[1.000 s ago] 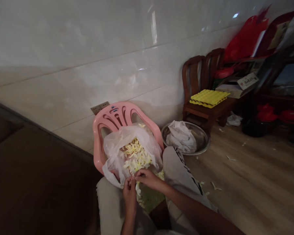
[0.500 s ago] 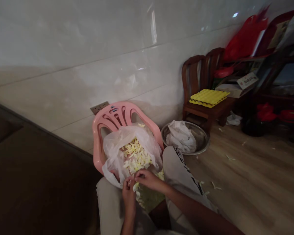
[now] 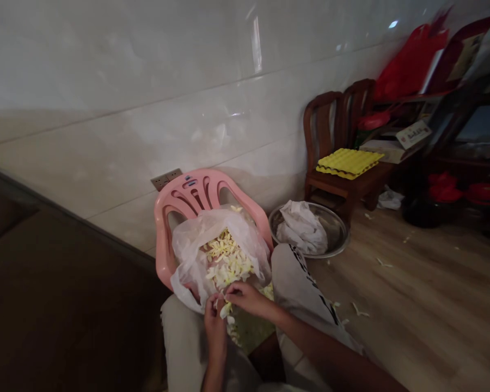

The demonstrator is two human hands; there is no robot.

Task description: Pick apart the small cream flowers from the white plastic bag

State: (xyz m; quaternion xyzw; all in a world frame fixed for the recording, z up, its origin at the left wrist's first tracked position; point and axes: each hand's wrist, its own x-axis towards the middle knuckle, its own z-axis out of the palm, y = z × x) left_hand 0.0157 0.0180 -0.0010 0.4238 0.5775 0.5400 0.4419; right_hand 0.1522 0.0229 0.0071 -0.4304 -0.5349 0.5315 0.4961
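My left hand (image 3: 215, 318) is closed in a pinch at the near edge of the bag, with a white-and-yellow flower (image 3: 226, 310) at its fingertips. Right beside it, my right hand (image 3: 245, 298) pinches close above the same flower; its fingertips hide whatever they grip. A few more pale blossoms hang or lie just below the hands. Beyond them, a white plastic bag (image 3: 188, 245) gapes open, holding many loose white-and-yellow flowers (image 3: 228, 264). That bag rests on the seat of a pink plastic chair (image 3: 163, 218).
Right of the chair, a metal basin (image 3: 337, 234) holds a crumpled white bag (image 3: 302, 228). Yellow egg trays (image 3: 347, 163) lie on a wooden chair (image 3: 322, 122). Stray petals are scattered on the wood floor (image 3: 416, 305). A dark surface (image 3: 65, 294) fills the left side.
The flower between my hands has shifted slightly and shows more of its petals. Both hands stay in nearly the same place.
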